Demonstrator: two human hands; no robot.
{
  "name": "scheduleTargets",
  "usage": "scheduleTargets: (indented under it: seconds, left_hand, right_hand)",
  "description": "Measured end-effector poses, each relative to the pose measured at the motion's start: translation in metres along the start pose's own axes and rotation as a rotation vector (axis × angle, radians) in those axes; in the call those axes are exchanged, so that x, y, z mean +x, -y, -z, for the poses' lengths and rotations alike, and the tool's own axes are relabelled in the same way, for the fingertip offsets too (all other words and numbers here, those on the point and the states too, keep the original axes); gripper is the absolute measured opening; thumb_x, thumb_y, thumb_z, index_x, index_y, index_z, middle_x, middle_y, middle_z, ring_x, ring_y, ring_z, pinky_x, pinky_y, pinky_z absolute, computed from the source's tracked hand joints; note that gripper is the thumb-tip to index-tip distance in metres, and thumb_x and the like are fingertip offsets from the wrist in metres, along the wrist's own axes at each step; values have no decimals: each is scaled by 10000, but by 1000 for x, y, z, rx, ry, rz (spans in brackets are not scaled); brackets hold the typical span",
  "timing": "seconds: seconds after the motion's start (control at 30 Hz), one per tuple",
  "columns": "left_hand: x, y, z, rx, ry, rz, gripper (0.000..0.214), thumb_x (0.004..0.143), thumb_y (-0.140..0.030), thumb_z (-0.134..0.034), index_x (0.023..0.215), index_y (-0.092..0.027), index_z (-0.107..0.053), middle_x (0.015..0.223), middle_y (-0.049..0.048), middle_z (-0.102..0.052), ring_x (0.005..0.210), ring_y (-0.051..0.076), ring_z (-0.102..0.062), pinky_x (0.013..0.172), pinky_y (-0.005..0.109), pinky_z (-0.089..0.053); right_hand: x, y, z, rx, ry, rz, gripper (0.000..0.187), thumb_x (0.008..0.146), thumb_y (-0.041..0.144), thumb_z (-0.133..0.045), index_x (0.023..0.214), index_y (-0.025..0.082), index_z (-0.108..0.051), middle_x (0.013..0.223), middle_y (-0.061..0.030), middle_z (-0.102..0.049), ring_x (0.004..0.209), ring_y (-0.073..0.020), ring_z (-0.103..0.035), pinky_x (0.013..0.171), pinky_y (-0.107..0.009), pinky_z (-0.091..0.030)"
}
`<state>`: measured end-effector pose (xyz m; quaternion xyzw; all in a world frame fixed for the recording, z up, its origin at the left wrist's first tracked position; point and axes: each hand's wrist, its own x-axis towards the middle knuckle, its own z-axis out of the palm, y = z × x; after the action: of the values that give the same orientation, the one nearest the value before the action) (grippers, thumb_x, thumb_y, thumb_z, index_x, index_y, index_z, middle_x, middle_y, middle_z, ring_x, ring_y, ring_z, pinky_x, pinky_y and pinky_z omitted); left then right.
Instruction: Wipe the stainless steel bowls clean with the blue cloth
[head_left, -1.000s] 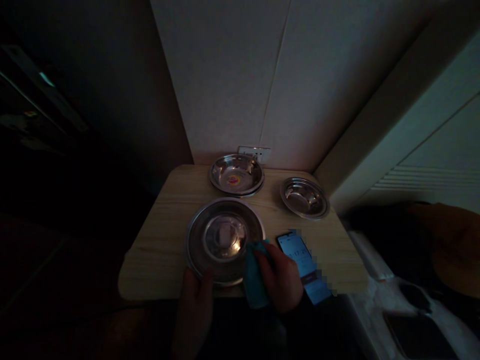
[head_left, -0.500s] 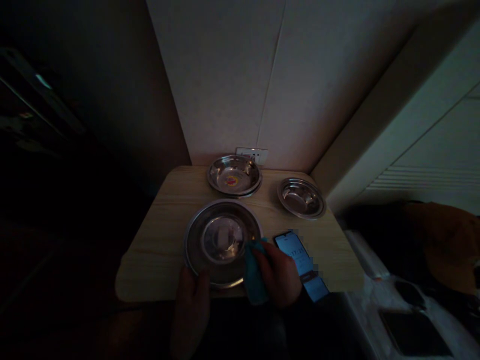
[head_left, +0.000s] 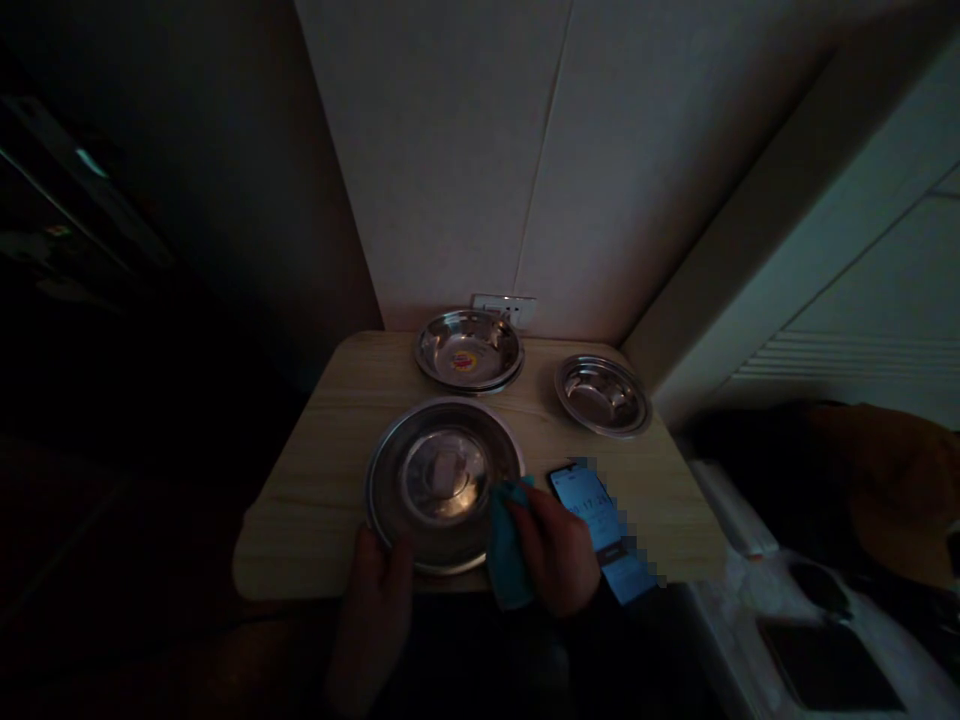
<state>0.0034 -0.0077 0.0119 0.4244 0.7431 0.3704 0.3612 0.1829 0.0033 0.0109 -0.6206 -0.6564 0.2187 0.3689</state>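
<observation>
A large round steel basin (head_left: 390, 505) lies at the front of the wooden table, a pale patch showing at its centre. My left hand (head_left: 379, 590) grips its near left rim, thumb and fingers at the edge. My right hand (head_left: 559, 550) is closed around a teal cloth (head_left: 508, 560), which it presses against the basin's right rim. The cloth's lower end hangs past the table's front edge. Just right of that hand lies a lit phone (head_left: 592, 505), partly blurred out by blocks.
Stacked steel basins (head_left: 469, 375), the top one with a coloured sticker, stand at the back near a wall socket (head_left: 517, 310). Smaller stacked steel bowls (head_left: 600, 395) sit at the right of the wooden table (head_left: 300, 500). A dark flat object (head_left: 829, 665) lies on a pale surface lower right.
The large basin has shifted very slightly left, my left hand moving with it. My right hand and the cloth stay at the right rim, barely moved.
</observation>
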Motion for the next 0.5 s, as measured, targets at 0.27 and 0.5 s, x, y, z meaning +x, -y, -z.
scheduleTargets:
  seconds: [0.27,0.5]
  left_hand:
    - [4,-2,0,-24,41,107,318,778,-440,-414,964,-192,-487,981,97,-606,953,265,-572,900,427,-406]
    - [11,3,4,-32,60,48,421,759,-427,-455,1101,-183,-490,1174,130,-577,1147,280,-500,995,412,-342]
  right_hand:
    - [-17,9,-10,145,-59,-75,299,872,284,-442,1085,187,-628,1003,-88,-699,912,-210,-660,777,-292,-512]
    - [-6,4,-3,266,-172,-463,377,790,447,-533,1045,169,-526,840,-88,-710,743,-233,-670,619,-317,-506]
